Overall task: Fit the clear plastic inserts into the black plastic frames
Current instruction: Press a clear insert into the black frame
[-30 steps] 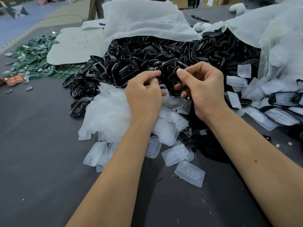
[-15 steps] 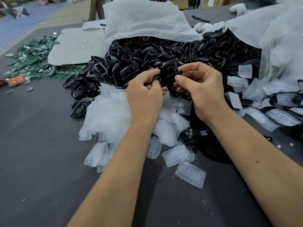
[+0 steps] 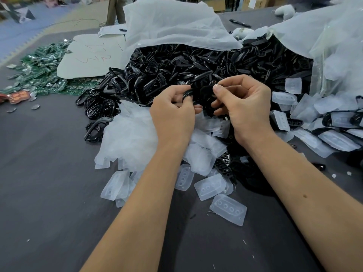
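Note:
A big heap of black plastic frames [image 3: 176, 65] spills from a white bag across the table's middle. Clear plastic inserts [image 3: 227, 210] lie loose in front of it and under my wrists. My left hand [image 3: 172, 112] and my right hand [image 3: 245, 107] meet just above the heap's near edge. Between them they pinch one black frame [image 3: 204, 91], the left at its left end, the right with thumb on top at its right end. Whether an insert sits in that frame is hidden by my fingers.
Green circuit boards [image 3: 39, 75] cover the far left beside a white card [image 3: 92, 55]. A clear bag of inserts [image 3: 337, 61] stands at the right, with more inserts and frames [image 3: 334, 122] below it. A black pen [image 3: 239, 22] lies at the back. Grey table [image 3: 49, 193] in front.
Both hands have stayed in place above the heap. The fingers have shifted on the black frame, which now shows more between the two hands.

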Action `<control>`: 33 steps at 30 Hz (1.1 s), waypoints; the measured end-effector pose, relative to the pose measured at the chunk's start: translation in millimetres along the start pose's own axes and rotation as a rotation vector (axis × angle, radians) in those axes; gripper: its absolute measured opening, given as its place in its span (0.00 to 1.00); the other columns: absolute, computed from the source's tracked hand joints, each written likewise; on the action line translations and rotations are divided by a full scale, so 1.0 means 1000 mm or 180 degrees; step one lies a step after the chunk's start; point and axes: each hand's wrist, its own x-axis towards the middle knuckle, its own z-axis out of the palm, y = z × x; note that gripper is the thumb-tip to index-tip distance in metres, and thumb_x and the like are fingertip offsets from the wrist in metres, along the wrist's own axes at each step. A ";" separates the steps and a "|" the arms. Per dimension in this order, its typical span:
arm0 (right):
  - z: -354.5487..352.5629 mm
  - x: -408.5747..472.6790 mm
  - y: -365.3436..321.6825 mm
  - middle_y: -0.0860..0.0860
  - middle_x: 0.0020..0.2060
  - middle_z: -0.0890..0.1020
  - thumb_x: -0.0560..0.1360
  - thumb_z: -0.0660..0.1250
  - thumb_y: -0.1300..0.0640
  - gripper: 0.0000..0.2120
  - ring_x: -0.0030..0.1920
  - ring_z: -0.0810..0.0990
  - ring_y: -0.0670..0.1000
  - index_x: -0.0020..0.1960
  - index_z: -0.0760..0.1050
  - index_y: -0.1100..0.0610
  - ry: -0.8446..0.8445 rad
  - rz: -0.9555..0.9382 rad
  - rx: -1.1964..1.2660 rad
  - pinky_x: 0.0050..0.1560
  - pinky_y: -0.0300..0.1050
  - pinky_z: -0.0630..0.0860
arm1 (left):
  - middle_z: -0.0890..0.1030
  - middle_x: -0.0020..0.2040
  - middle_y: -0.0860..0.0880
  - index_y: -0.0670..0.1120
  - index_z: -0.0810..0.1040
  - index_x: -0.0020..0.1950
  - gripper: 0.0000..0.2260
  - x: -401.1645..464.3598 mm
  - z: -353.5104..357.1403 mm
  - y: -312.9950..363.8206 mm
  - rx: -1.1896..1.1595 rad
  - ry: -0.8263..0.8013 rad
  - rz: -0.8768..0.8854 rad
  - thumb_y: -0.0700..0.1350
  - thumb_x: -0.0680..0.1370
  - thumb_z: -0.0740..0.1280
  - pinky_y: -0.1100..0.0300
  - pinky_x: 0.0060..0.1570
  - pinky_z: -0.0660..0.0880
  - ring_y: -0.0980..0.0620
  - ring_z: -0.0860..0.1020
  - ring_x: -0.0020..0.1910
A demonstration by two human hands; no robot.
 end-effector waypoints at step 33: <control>-0.004 0.004 0.000 0.49 0.39 0.83 0.74 0.79 0.53 0.11 0.35 0.83 0.48 0.52 0.82 0.54 -0.0360 -0.0365 -0.1665 0.38 0.43 0.80 | 0.86 0.38 0.45 0.43 0.85 0.47 0.08 0.005 -0.002 -0.007 -0.0193 -0.0265 -0.0054 0.31 0.77 0.73 0.58 0.38 0.82 0.49 0.86 0.33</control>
